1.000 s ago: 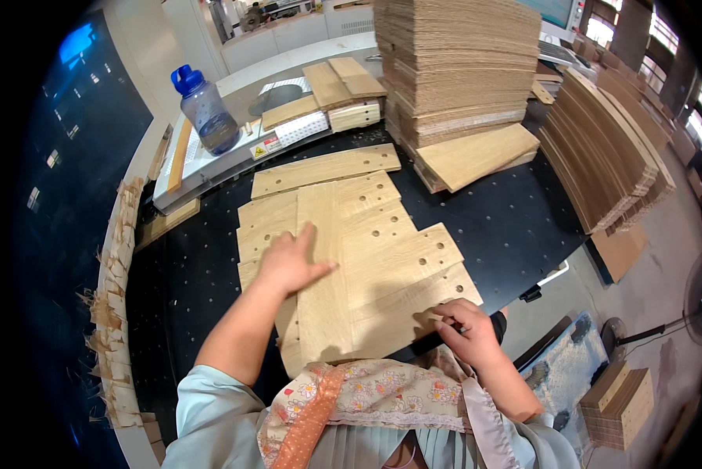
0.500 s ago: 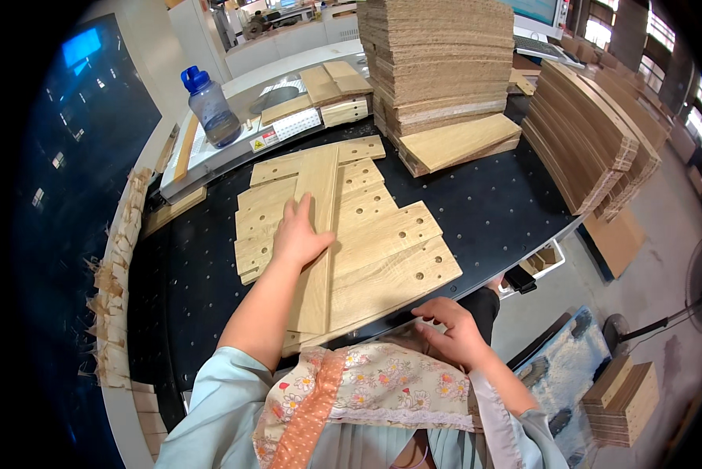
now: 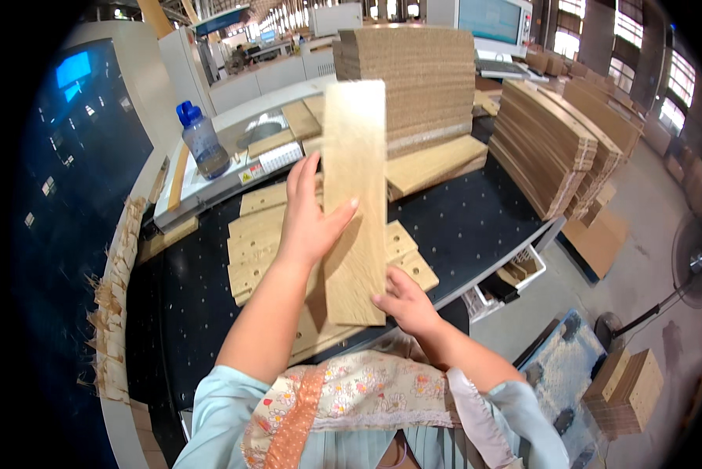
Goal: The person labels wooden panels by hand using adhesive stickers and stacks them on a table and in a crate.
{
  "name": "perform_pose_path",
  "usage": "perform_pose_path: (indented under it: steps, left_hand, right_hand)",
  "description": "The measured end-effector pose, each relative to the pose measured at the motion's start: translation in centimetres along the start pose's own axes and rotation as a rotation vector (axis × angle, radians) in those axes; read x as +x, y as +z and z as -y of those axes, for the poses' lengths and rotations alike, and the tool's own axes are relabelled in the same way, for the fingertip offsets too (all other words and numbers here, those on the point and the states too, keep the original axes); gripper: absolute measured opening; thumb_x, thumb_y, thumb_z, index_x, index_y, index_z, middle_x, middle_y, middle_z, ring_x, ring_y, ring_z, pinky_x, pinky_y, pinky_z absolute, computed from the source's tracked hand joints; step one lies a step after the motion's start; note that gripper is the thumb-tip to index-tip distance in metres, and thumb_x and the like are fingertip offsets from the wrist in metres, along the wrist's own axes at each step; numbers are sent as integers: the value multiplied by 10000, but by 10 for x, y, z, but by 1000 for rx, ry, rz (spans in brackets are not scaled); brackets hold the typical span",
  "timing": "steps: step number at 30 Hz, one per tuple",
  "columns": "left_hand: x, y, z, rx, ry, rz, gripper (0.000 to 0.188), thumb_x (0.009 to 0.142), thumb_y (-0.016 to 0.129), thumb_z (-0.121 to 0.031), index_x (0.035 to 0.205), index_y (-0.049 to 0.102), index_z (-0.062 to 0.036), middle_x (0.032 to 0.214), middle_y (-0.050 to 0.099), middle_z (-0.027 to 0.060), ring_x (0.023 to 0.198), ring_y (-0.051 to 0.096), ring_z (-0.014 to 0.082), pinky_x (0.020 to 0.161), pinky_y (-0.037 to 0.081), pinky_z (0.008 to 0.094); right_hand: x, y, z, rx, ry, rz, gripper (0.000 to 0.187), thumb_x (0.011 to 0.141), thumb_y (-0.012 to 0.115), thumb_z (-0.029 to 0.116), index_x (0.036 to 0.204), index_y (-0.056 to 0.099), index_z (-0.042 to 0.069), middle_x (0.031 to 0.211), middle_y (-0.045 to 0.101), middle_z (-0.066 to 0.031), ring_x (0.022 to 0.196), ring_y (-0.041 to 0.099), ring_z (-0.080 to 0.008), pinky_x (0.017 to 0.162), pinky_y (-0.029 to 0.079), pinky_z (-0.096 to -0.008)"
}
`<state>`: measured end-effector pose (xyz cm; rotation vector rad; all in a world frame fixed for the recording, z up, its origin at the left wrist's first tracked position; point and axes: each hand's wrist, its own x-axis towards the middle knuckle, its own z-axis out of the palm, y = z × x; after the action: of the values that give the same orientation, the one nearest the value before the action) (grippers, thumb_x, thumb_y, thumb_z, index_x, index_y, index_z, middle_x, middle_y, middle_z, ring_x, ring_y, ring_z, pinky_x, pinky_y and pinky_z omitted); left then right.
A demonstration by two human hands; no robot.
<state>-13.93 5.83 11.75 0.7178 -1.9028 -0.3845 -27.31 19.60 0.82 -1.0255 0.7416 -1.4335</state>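
Observation:
A plain light wood-grain board [image 3: 355,266] is raised upright in front of me, with both hands on it. My left hand [image 3: 308,215] grips its left edge, the thumb lying across the face and the fingers behind. Lower down, my right hand [image 3: 407,301] holds the right edge near the bottom corner, thumb on the front. Behind and below it, drilled wood-grain boards [image 3: 253,242] lie side by side on the black work table [image 3: 476,227], partly hidden by the raised board and my left arm.
A tall stack of boards [image 3: 413,78] stands at the back, with a loose board [image 3: 437,166] at its foot. More boards [image 3: 542,148] stand at the right. A blue-capped bottle [image 3: 204,144] is on the machine ledge. A white basket [image 3: 515,277] sits beyond the table's right edge.
The board that lay across the drilled boards is now lifted up off them. My right hand has come up from the table's front edge and taken hold of it.

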Motion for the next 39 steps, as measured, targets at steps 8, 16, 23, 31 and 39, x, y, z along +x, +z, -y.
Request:
perform_pose_path:
  steps: [8, 16, 23, 31, 39]
  left_hand:
    - [-22, 18, 2, -989, -585, 302, 645, 824, 649, -74, 1371, 314, -7, 1223, 530, 87, 1111, 514, 152, 924, 434, 309]
    - [-62, 54, -14, -1038, -235, 479, 438, 834, 628, 4, 1243, 472, -23, 1188, 566, 60, 1100, 529, 143, 940, 425, 309]
    - [-64, 90, -21, -1187, -321, 607, 429, 851, 601, 16, 1254, 459, -21, 1210, 547, 62, 1124, 515, 149, 960, 409, 313]
    - [-60, 120, -33, -1182, -442, 1014, 520, 886, 542, -4, 1365, 345, -41, 1323, 466, 98, 1269, 395, 191, 1022, 357, 345]
    - [-78, 123, 43, -57, 22, 894, 649, 831, 586, -419, 1365, 383, -110, 1427, 313, 169, 1360, 228, 343, 1081, 204, 524]
  right_hand:
    - [-38, -63, 2, 25, 118, -4, 509, 826, 550, -58, 1313, 409, -27, 1209, 561, -72, 1091, 542, -142, 948, 408, -285]
    - [-90, -108, 10, -129, 10, -64, 342, 896, 506, -18, 1237, 479, -27, 1127, 571, -43, 1039, 528, -113, 896, 421, -270]
    - [-100, -123, -3, -154, -108, -287, 254, 903, 546, 57, 1150, 531, -2, 1023, 595, -15, 934, 547, -96, 830, 442, -258]
    - [-119, -153, -27, -49, -284, -728, 277, 908, 561, 275, 997, 598, 16, 937, 627, -39, 891, 580, -141, 785, 459, -281]
    - [-179, -264, -57, 106, -552, -1441, 363, 942, 460, 315, 1087, 535, -9, 1063, 595, -120, 970, 568, -223, 849, 463, -354]
